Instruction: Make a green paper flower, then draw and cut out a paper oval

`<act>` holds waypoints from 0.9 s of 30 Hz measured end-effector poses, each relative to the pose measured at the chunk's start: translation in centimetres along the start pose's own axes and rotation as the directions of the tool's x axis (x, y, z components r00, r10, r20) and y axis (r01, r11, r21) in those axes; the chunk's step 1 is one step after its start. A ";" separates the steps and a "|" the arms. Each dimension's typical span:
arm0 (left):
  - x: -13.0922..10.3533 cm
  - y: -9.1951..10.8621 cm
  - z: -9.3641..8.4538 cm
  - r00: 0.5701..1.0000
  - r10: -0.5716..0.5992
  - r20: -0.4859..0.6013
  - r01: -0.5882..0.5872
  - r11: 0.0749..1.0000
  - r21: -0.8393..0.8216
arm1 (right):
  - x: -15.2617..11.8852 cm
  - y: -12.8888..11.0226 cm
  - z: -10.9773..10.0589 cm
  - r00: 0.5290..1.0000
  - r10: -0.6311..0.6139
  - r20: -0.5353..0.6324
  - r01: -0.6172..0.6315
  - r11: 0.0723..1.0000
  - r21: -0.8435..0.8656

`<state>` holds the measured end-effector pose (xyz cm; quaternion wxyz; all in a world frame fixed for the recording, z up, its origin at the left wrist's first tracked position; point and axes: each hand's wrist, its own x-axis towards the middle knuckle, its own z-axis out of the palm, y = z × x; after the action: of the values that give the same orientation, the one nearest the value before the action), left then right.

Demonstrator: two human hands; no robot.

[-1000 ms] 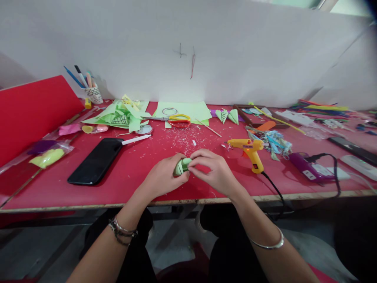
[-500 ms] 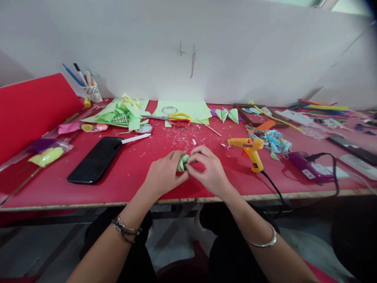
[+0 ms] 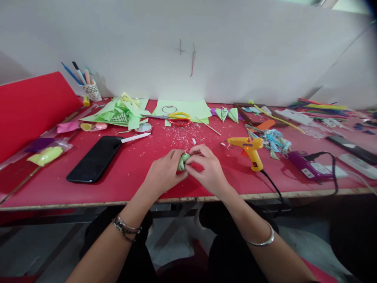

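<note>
1x green paper pc point(image 3: 181, 163), dk lines: was betw. both hands, nr front edge of red tbl point(image 3: 132, 169). L hand point(image 3: 163, 169) gripped it; R hand point(image 3: 208, 169) pinched its R side. Yel. glue gun point(image 3: 251, 148): to R. Blk phone point(image 3: 94, 159): to L. Scissors point(image 3: 170, 117): behind hands.

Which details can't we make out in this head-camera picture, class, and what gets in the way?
All in the head view:
Most of the green paper piece: covered by the left hand and right hand.
Lettering on the yellow glue gun: too small to read.
Red board: cut off by the left edge.
Pens' lower ends: hidden inside the patterned cup.
</note>
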<state>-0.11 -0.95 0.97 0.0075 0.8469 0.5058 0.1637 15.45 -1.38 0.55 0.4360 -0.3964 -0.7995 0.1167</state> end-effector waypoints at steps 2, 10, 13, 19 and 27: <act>0.0 0.1 0.1 1.000 -0.008 0.000 0.008 1.000 0.003 | 0.0 -0.1 0.1 1.000 0.018 -0.022 -0.018 1.000 -0.010; -0.1 0.4 0.2 0.998 -0.047 -0.038 0.047 0.999 0.018 | 0.1 0.1 -0.3 0.996 -0.074 -0.044 0.074 0.997 -0.003; -0.1 0.7 0.1 0.998 -0.042 -0.040 0.042 0.999 0.008 | 0.1 0.1 -0.3 0.998 -0.040 -0.039 0.041 0.999 0.011; -0.2 0.9 0.0 0.996 -0.072 -0.055 0.072 0.997 0.005 | 0.2 -0.1 -0.5 1.000 0.004 0.031 -0.008 0.991 0.137; -0.3 1.0 0.2 0.990 -0.073 -0.117 0.077 0.997 0.031 | 0.2 -0.3 -0.2 0.995 0.098 -0.009 -0.095 0.981 0.169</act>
<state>0.69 -1.68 0.92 -0.0307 0.8163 0.5398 0.2032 15.37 -1.49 0.98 0.4685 -0.3973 -0.7629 0.2016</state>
